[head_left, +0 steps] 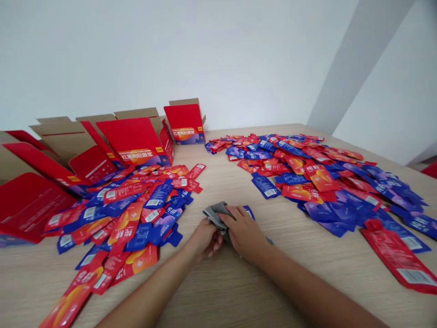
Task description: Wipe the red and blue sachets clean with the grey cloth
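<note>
In the middle of the table, a crumpled grey cloth (215, 211) is between my two hands. My right hand (244, 230) is closed over the cloth from above, its fingers bent across the folds. Against the cloth's left side, my left hand (209, 238) is closed, with curled fingers partly hidden beneath it. A blue pouch (249, 211) shows only at one corner behind my right hand; cloth and hand cover the rest. Another blue pouch (265, 186) lies flat just beyond, at the edge of the right-hand heap.
A large heap of red and blue pouches (317, 175) spreads over the right side. A smaller heap (128, 214) lies at left, before several open red cartons (131, 136). One more red carton (184, 120) stands by the wall. A red pouch (398, 255) lies near right.
</note>
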A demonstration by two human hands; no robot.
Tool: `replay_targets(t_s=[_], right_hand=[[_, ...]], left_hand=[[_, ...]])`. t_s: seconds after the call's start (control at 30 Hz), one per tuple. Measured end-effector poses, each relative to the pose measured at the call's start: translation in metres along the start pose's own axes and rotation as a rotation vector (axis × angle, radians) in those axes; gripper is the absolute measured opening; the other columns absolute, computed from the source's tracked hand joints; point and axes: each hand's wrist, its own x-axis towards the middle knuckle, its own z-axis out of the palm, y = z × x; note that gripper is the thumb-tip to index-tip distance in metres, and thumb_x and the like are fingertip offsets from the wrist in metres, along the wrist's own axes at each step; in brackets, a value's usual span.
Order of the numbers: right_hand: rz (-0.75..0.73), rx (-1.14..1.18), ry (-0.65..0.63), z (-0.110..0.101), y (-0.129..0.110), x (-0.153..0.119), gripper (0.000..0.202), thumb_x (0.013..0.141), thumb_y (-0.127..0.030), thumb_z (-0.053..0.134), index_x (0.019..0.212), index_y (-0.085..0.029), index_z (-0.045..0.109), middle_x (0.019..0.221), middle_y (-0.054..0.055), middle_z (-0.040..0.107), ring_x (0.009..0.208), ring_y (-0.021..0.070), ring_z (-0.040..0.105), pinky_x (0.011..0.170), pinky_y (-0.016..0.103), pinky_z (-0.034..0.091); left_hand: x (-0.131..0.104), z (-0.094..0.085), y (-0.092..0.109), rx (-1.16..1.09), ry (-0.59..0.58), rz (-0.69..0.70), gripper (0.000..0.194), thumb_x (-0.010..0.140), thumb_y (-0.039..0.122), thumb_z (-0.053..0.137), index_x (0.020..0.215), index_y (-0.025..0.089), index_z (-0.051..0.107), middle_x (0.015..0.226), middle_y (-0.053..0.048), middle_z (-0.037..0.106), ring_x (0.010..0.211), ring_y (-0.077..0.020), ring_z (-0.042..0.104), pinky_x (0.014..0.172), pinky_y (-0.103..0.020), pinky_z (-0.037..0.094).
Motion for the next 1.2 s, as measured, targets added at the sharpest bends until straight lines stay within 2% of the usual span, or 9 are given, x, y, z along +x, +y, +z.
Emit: replay_targets(t_s=[0.17, 0.33, 0.43, 0.57, 0.73, 0.83, 1.0, 1.1, 1.2], right_hand=[[0.135, -0.113, -0.068, 0.011, 0.014, 0.008, 0.043, 0.083, -0.010, 0.040, 0.121, -0.020, 0.059, 0.123, 0.011, 0.054, 0.108, 0.0236, 0.044, 0.093, 0.035, 0.037], [0.327, -0.255, -0.080, 0.000, 0.048, 0.007, 0.044, 0.083, -0.008, 0.039, 0.122, -0.016, 0.058, 0.124, 0.013, 0.053, 0.107, 0.0245, 0.045, 0.094, 0.036, 0.035], [0.413, -0.265, -0.017, -0.008, 0.061, 0.004, 0.045, 0.082, -0.006, 0.038, 0.122, -0.014, 0.057, 0.123, 0.014, 0.053, 0.109, 0.0251, 0.044, 0.095, 0.036, 0.035], [0.316, -0.177, 0.106, -0.011, 0.039, 0.003, 0.048, 0.081, -0.006, 0.039, 0.126, -0.015, 0.053, 0.125, 0.013, 0.050, 0.112, 0.0239, 0.041, 0.098, 0.034, 0.034], [0.085, -0.102, -0.108, 0.003, 0.000, 0.004, 0.046, 0.082, -0.010, 0.042, 0.125, -0.021, 0.054, 0.129, 0.010, 0.049, 0.110, 0.0233, 0.042, 0.098, 0.036, 0.034], [0.170, -0.138, -0.127, 0.007, 0.017, 0.006, 0.046, 0.082, -0.008, 0.041, 0.125, -0.020, 0.055, 0.127, 0.012, 0.051, 0.111, 0.0235, 0.043, 0.096, 0.036, 0.035], [0.431, -0.223, -0.009, -0.009, 0.069, 0.006, 0.045, 0.081, -0.005, 0.036, 0.119, -0.014, 0.059, 0.119, 0.014, 0.055, 0.106, 0.0251, 0.047, 0.094, 0.037, 0.038], [0.364, -0.157, 0.093, -0.013, 0.058, 0.003, 0.047, 0.080, -0.005, 0.036, 0.122, -0.014, 0.057, 0.121, 0.014, 0.053, 0.109, 0.0240, 0.045, 0.096, 0.037, 0.037], [0.156, -0.088, 0.053, -0.007, 0.023, 0.002, 0.050, 0.079, -0.005, 0.040, 0.125, -0.019, 0.055, 0.126, 0.011, 0.050, 0.112, 0.0232, 0.042, 0.098, 0.037, 0.036]], left_hand=[[0.002, 0.005, 0.000, 0.057, -0.010, -0.014, 0.025, 0.075, 0.041, 0.051, 0.065, 0.019, 0.046, 0.039, 0.004, 0.049, 0.026, -0.0074, 0.037, 0.026, -0.016, 0.025], [-0.001, -0.001, 0.002, 0.057, -0.003, -0.030, 0.033, 0.078, 0.040, 0.048, 0.055, 0.017, 0.044, 0.038, 0.003, 0.047, 0.026, -0.0069, 0.038, 0.026, -0.016, 0.025], [-0.003, -0.008, 0.005, 0.022, 0.033, -0.041, 0.031, 0.080, 0.034, 0.045, 0.054, 0.017, 0.044, 0.038, 0.002, 0.047, 0.026, -0.0063, 0.037, 0.026, -0.016, 0.025], [-0.002, -0.010, 0.006, -0.017, 0.037, -0.050, 0.025, 0.079, 0.032, 0.043, 0.059, 0.017, 0.044, 0.039, 0.002, 0.049, 0.028, -0.0070, 0.040, 0.027, -0.016, 0.027], [0.001, -0.007, 0.002, -0.006, 0.001, -0.025, 0.013, 0.074, 0.031, 0.049, 0.077, 0.019, 0.046, 0.040, 0.005, 0.052, 0.028, -0.0094, 0.042, 0.027, -0.016, 0.028], [0.001, -0.009, 0.002, -0.018, 0.023, -0.017, 0.019, 0.075, 0.034, 0.050, 0.083, 0.019, 0.042, 0.041, 0.006, 0.053, 0.028, -0.0092, 0.043, 0.028, -0.015, 0.028], [-0.001, -0.013, 0.004, -0.041, 0.016, 0.001, 0.023, 0.075, 0.038, 0.052, 0.083, 0.020, 0.039, 0.044, 0.005, 0.054, 0.030, -0.0090, 0.044, 0.028, -0.015, 0.030], [0.000, -0.013, 0.003, -0.027, 0.004, -0.011, 0.022, 0.076, 0.037, 0.052, 0.084, 0.020, 0.040, 0.044, 0.005, 0.054, 0.030, -0.0095, 0.045, 0.029, -0.016, 0.030], [0.002, -0.012, 0.001, -0.016, -0.009, -0.027, 0.020, 0.076, 0.035, 0.051, 0.084, 0.020, 0.042, 0.042, 0.006, 0.053, 0.029, -0.0101, 0.045, 0.029, -0.016, 0.030]])
